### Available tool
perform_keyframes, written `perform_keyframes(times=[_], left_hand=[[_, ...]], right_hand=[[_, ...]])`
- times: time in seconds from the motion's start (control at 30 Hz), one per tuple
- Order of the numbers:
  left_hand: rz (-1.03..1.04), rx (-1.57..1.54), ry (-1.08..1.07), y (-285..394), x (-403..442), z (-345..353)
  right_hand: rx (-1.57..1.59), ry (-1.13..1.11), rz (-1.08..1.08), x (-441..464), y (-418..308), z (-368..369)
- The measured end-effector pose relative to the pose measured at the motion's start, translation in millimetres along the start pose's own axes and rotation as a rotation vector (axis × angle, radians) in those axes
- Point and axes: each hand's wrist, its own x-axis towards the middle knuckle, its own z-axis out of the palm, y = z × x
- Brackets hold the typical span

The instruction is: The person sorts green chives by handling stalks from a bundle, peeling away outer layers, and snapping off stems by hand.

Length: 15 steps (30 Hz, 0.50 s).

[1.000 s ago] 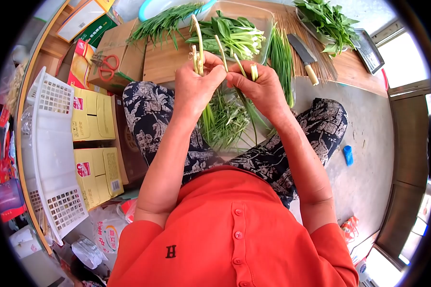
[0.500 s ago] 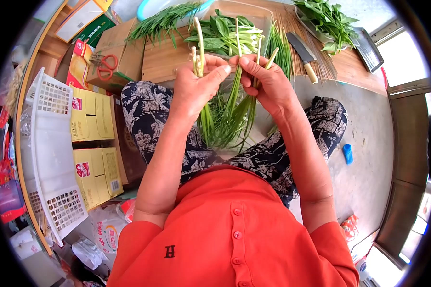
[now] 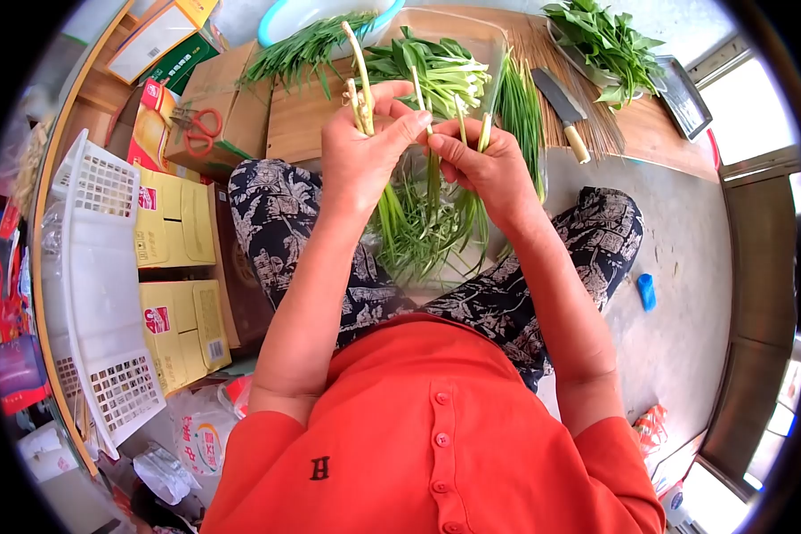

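My left hand [image 3: 369,147] is closed round several chive stalks [image 3: 358,80], their thick pale ends sticking up and green leaves hanging below. Its thumb and forefinger pinch a single stalk [image 3: 417,89] near my right fingertips. My right hand [image 3: 485,160] is also closed, with two pale stalk ends [image 3: 484,132] rising between its fingers and green leaves trailing beneath. Under both hands lies a loose heap of green leaves [image 3: 418,236] between my knees. Leafy greens with pale stems [image 3: 440,76] rest on the board just beyond my hands.
A knife [image 3: 561,107] with a wooden handle lies on thin brown sticks at the right. Long green chives [image 3: 519,102] lie beside it. Further back are a blue-rimmed basin [image 3: 280,18] and a plate of leafy greens [image 3: 601,44]. Red scissors [image 3: 202,129] hang at a cardboard box [image 3: 240,116].
Both hands have shifted slightly, and the right has dropped a little lower. The single stalk between them now sits further left, at the left fingertips. The hanging leaves have spread apart.
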Motion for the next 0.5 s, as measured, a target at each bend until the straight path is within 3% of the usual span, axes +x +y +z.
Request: perform_keyframes(times=[0.2,0.27,0.37,0.43,0.5], left_hand=[[0.037,0.105,0.055,-3.9,3.0,-2.0],[0.147,0.234,0.043,-9.0,5.4,-3.9],[0.186,0.329,0.142,-6.9,6.6,-3.3],[0.135,0.208,0.201,-3.6,7.0,-3.9],[-0.058,0.128,0.070,5.1,3.0,-13.9]], right_hand=[[-0.078,0.016,-0.070,-1.8,-0.3,1.6],[-0.086,0.011,-0.083,-2.7,-0.9,1.9],[0.009,-0.019,0.018,-6.6,-12.7,3.8],[0.025,-0.014,0.052,-7.1,-12.6,3.5],[0.053,0.030,0.037,-6.2,-11.9,3.9]])
